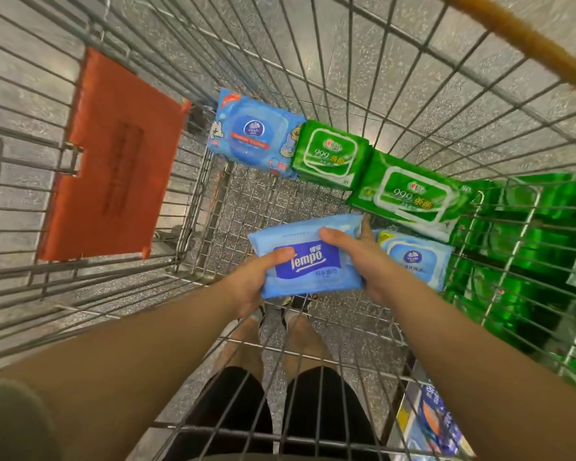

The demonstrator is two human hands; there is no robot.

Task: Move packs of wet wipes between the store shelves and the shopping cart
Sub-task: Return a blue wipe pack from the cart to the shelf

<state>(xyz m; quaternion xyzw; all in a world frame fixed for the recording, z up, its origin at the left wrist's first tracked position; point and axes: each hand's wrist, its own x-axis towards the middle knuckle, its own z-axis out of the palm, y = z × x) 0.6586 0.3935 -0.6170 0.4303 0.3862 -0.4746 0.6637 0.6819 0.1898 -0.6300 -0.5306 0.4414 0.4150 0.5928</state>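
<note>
Head view looks straight down into the wire cart. Both hands hold one light blue Tempo pack above the cart floor, label up, long axis tilted slightly. Left hand grips the near left edge: thumb on top beside the dark blue label, fingers under and hidden. Right hand grips the right edge: thumb on the top face, fingers wrapped beneath, one fingertip showing past the far right corner. Both grips closed on the pack. Four other packs lie in the cart. Blue pack at the far end, flat, lid up. Small green pack just right of it, touching or overlapping its right edge. Large green pack further right, against the small green one and reaching the right wall. Pale blue pack nearer, partly under the large green pack and just beside the right hand; contact with the hand cannot be judged. Orange flap hangs on the left wall of the cart. Green stock shows through the right wall, blurred. Legs, black shorts and shoes visible through the cart's near end.
</note>
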